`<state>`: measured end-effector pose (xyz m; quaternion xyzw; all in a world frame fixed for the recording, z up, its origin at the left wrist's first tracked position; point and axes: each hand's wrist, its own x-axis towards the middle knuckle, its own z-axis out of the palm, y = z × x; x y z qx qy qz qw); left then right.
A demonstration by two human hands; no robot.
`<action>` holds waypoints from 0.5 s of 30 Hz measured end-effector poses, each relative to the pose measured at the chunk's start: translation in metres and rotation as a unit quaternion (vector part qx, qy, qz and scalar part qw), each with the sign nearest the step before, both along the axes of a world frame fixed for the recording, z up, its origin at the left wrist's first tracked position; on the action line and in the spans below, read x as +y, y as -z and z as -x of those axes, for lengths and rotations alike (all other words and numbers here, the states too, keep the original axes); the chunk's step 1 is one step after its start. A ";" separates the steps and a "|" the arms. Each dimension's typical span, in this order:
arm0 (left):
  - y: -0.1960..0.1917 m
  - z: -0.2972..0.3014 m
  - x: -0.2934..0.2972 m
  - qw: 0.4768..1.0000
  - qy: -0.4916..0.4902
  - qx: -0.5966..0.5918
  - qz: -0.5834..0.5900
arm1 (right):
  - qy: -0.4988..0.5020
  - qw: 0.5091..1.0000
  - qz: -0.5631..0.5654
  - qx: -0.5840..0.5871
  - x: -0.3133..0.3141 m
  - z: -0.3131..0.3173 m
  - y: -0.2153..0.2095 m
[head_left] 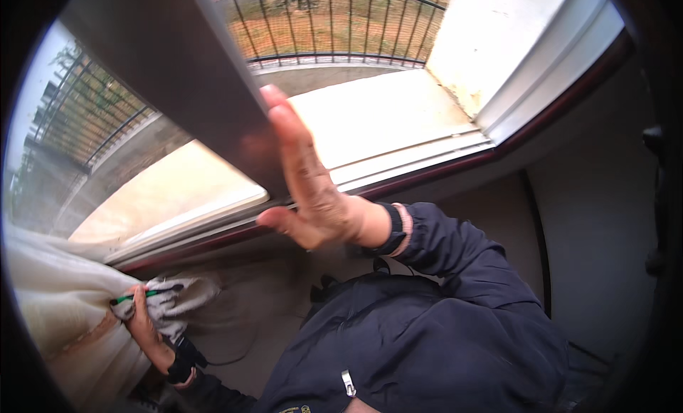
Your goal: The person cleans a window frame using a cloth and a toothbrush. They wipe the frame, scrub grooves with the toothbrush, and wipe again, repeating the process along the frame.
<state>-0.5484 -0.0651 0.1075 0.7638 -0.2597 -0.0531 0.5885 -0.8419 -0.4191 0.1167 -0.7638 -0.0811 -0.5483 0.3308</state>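
Observation:
My right hand is raised with flat, straight fingers pressed against the dark brown window frame post; it holds nothing. My left hand hangs low at the left and grips a grey cloth together with a thin green stick-like thing. The cloth rests against the wall under the window sill. Both arms wear dark blue jacket sleeves.
A pale curtain hangs at the far left beside my left hand. Outside the glass are a light ledge, black metal railings and grass. A white window frame stands at the right, above a grey wall.

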 end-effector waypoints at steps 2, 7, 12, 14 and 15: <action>-0.004 -0.002 0.001 0.999 0.030 0.001 -0.016 | -0.005 1.000 -0.002 -0.021 0.011 -0.019 -0.004; -0.010 -0.007 -0.002 0.994 0.050 -0.021 -0.100 | -0.025 0.998 -0.014 -0.049 0.040 -0.076 -0.006; -0.013 -0.009 0.003 0.992 0.059 -0.031 -0.111 | -0.011 0.999 -0.032 0.013 0.077 -0.122 -0.009; -0.013 -0.013 0.014 0.987 0.040 -0.004 -0.155 | -0.018 0.998 -0.032 0.049 0.090 -0.140 -0.010; -0.013 -0.017 0.020 0.987 0.064 0.005 -0.146 | -0.031 0.998 -0.038 0.039 0.097 -0.150 -0.011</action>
